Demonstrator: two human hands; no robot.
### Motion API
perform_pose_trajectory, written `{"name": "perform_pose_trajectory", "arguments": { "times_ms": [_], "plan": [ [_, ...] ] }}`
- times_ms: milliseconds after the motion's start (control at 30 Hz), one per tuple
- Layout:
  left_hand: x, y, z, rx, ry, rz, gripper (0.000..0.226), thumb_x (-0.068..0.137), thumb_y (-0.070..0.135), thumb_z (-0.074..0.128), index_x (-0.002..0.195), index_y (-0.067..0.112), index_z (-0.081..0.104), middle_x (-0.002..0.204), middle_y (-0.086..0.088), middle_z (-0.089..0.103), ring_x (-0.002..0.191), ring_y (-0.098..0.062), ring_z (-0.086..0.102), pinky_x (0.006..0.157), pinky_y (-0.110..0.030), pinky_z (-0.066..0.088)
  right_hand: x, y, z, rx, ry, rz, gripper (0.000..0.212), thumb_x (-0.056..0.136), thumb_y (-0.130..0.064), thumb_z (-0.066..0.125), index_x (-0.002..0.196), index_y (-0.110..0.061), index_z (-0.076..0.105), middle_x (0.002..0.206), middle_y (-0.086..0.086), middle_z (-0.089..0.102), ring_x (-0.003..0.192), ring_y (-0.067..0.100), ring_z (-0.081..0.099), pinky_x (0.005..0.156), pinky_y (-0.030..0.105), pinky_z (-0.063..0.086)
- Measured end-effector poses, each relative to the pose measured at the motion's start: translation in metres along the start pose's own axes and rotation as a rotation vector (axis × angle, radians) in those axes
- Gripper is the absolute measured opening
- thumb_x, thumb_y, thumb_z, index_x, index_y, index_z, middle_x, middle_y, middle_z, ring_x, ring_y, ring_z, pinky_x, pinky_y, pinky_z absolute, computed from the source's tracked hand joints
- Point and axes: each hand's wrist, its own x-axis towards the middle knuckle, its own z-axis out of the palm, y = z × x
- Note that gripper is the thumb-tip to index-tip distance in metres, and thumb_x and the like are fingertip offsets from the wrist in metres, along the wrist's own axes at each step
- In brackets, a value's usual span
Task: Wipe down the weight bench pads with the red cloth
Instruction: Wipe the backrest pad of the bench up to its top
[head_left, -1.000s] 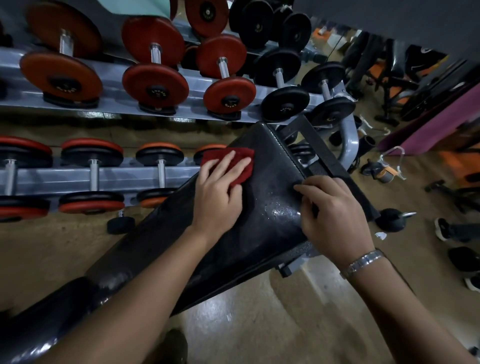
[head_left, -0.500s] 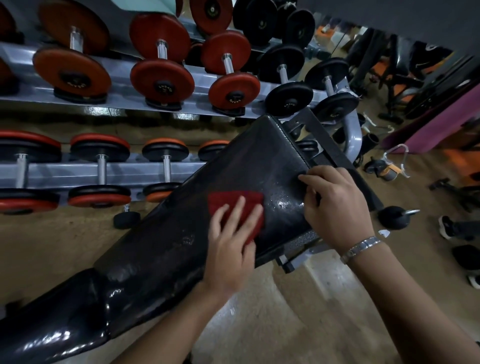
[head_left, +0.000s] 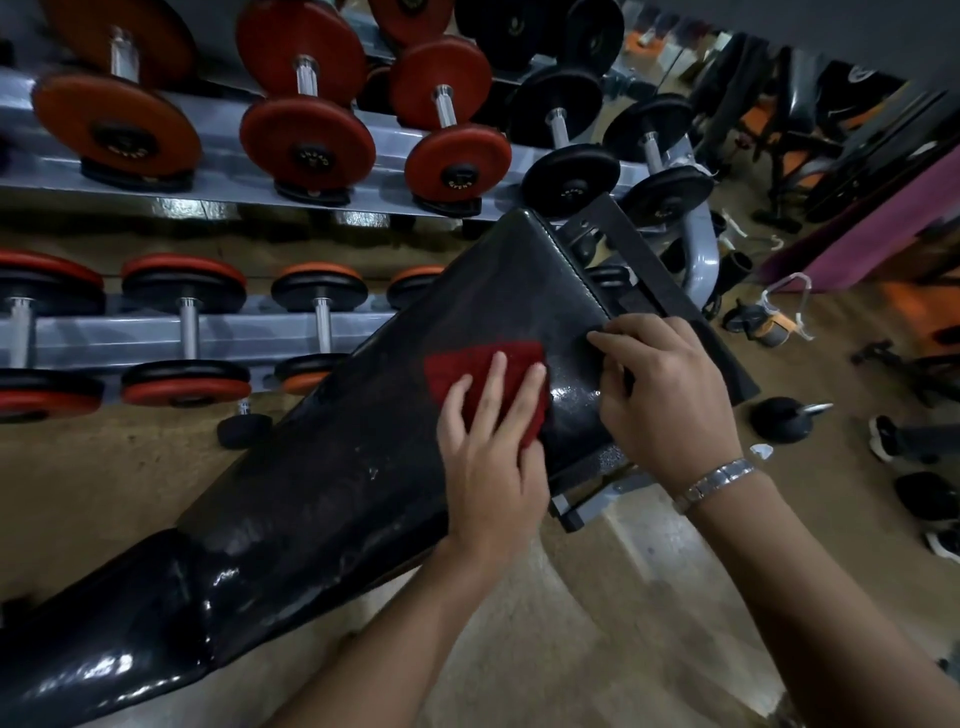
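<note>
The black weight bench back pad (head_left: 363, 457) runs diagonally from lower left to upper right, its surface glossy and wet near the top. A second black pad (head_left: 104, 634) continues at the lower left. The red cloth (head_left: 467, 366) lies flat on the upper part of the back pad. My left hand (head_left: 488, 452) presses on the cloth with fingers spread. My right hand (head_left: 670, 395) grips the right edge of the pad, a metal bracelet on its wrist.
A grey two-tier dumbbell rack (head_left: 249, 156) with red and black dumbbells stands right behind the bench. A small black dumbbell (head_left: 244, 428) lies on the floor under it. A kettlebell (head_left: 782, 418), shoes (head_left: 883, 439) and other gym gear lie at the right.
My left hand slid the red cloth from the pad's top left edge down across the pad, then slightly back up toward the middle. The right hand stayed on the pad's edge.
</note>
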Motion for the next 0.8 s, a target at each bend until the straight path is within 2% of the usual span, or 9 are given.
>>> {"name": "perform_pose_trajectory", "arguments": {
  "times_ms": [100, 167, 233, 367, 467, 600, 700, 767, 800],
  "plan": [
    [-0.028, -0.04, -0.006, 0.096, -0.072, 0.315, 0.064, 0.086, 0.016, 0.051, 0.148, 0.033, 0.054, 0.162, 0.005, 0.039, 0.145, -0.027, 0.035, 0.119, -0.05, 0.033, -0.002, 0.004, -0.002, 0.012, -0.014, -0.006, 0.027, 0.086, -0.002, 0.064, 0.108, -0.011, 0.077, 0.11, 0.002, 0.071, 0.095, 0.026, 0.059, 0.076, 0.037, 0.054],
    [-0.029, -0.072, -0.018, 0.146, -0.075, 0.397, 0.065, 0.083, 0.014, 0.053, 0.145, 0.033, 0.056, 0.16, 0.004, 0.044, 0.141, -0.029, 0.04, 0.112, -0.054, 0.04, -0.002, 0.006, -0.004, 0.024, -0.021, -0.019, 0.027, 0.085, -0.002, 0.065, 0.108, -0.011, 0.077, 0.11, 0.002, 0.072, 0.094, 0.025, 0.059, 0.08, 0.028, 0.049],
    [-0.018, -0.076, -0.023, 0.132, -0.055, 0.312, 0.064, 0.083, 0.014, 0.051, 0.145, 0.033, 0.057, 0.159, 0.004, 0.044, 0.139, -0.03, 0.041, 0.112, -0.054, 0.04, -0.002, 0.008, -0.003, 0.042, -0.023, -0.011, 0.028, 0.085, -0.001, 0.065, 0.108, -0.011, 0.078, 0.112, 0.001, 0.073, 0.094, 0.025, 0.059, 0.083, 0.025, 0.045],
    [0.011, -0.013, -0.011, 0.065, -0.006, 0.093, 0.062, 0.089, 0.019, 0.045, 0.148, 0.034, 0.054, 0.162, 0.006, 0.04, 0.141, -0.03, 0.036, 0.119, -0.05, 0.031, -0.001, 0.009, -0.001, 0.069, -0.018, 0.022, 0.035, 0.081, 0.006, 0.061, 0.106, -0.011, 0.078, 0.113, 0.001, 0.074, 0.095, 0.026, 0.059, 0.084, 0.026, 0.045],
    [0.004, 0.0, -0.004, 0.07, -0.058, 0.21, 0.061, 0.088, 0.019, 0.048, 0.148, 0.033, 0.054, 0.163, 0.006, 0.038, 0.144, -0.029, 0.034, 0.121, -0.047, 0.028, 0.002, 0.011, -0.003, 0.11, -0.025, 0.049, 0.039, 0.077, 0.009, 0.059, 0.103, -0.012, 0.079, 0.111, 0.0, 0.074, 0.093, 0.024, 0.059, 0.082, 0.027, 0.045],
    [-0.017, -0.048, -0.016, 0.137, -0.076, 0.416, 0.062, 0.082, 0.014, 0.054, 0.142, 0.031, 0.061, 0.158, 0.003, 0.047, 0.14, -0.031, 0.042, 0.11, -0.055, 0.04, 0.002, 0.014, -0.008, 0.149, -0.047, 0.067, 0.038, 0.08, 0.01, 0.061, 0.102, -0.014, 0.079, 0.112, -0.003, 0.075, 0.098, 0.021, 0.061, 0.084, 0.027, 0.045],
    [-0.008, -0.046, -0.019, 0.111, -0.029, 0.285, 0.061, 0.084, 0.014, 0.051, 0.141, 0.031, 0.062, 0.157, 0.004, 0.047, 0.138, -0.031, 0.043, 0.111, -0.055, 0.04, 0.005, 0.014, -0.011, 0.182, -0.073, 0.095, 0.039, 0.082, 0.011, 0.06, 0.103, -0.015, 0.08, 0.114, -0.005, 0.075, 0.102, 0.02, 0.062, 0.087, 0.029, 0.049],
    [0.0, -0.014, -0.012, 0.07, 0.001, 0.169, 0.06, 0.086, 0.017, 0.049, 0.144, 0.032, 0.059, 0.159, 0.006, 0.044, 0.138, -0.031, 0.04, 0.114, -0.052, 0.036, 0.01, 0.014, -0.015, 0.19, -0.107, 0.112, 0.044, 0.08, 0.013, 0.056, 0.104, -0.016, 0.08, 0.115, -0.005, 0.075, 0.103, 0.02, 0.062, 0.089, 0.03, 0.051],
    [0.0, 0.002, -0.007, 0.055, -0.007, 0.166, 0.061, 0.086, 0.018, 0.049, 0.145, 0.033, 0.058, 0.161, 0.006, 0.043, 0.139, -0.031, 0.039, 0.116, -0.051, 0.034, 0.012, 0.014, -0.017, 0.197, -0.125, 0.118, 0.047, 0.078, 0.014, 0.055, 0.104, -0.016, 0.08, 0.115, -0.005, 0.075, 0.105, 0.019, 0.063, 0.09, 0.029, 0.05]
  ]
}}
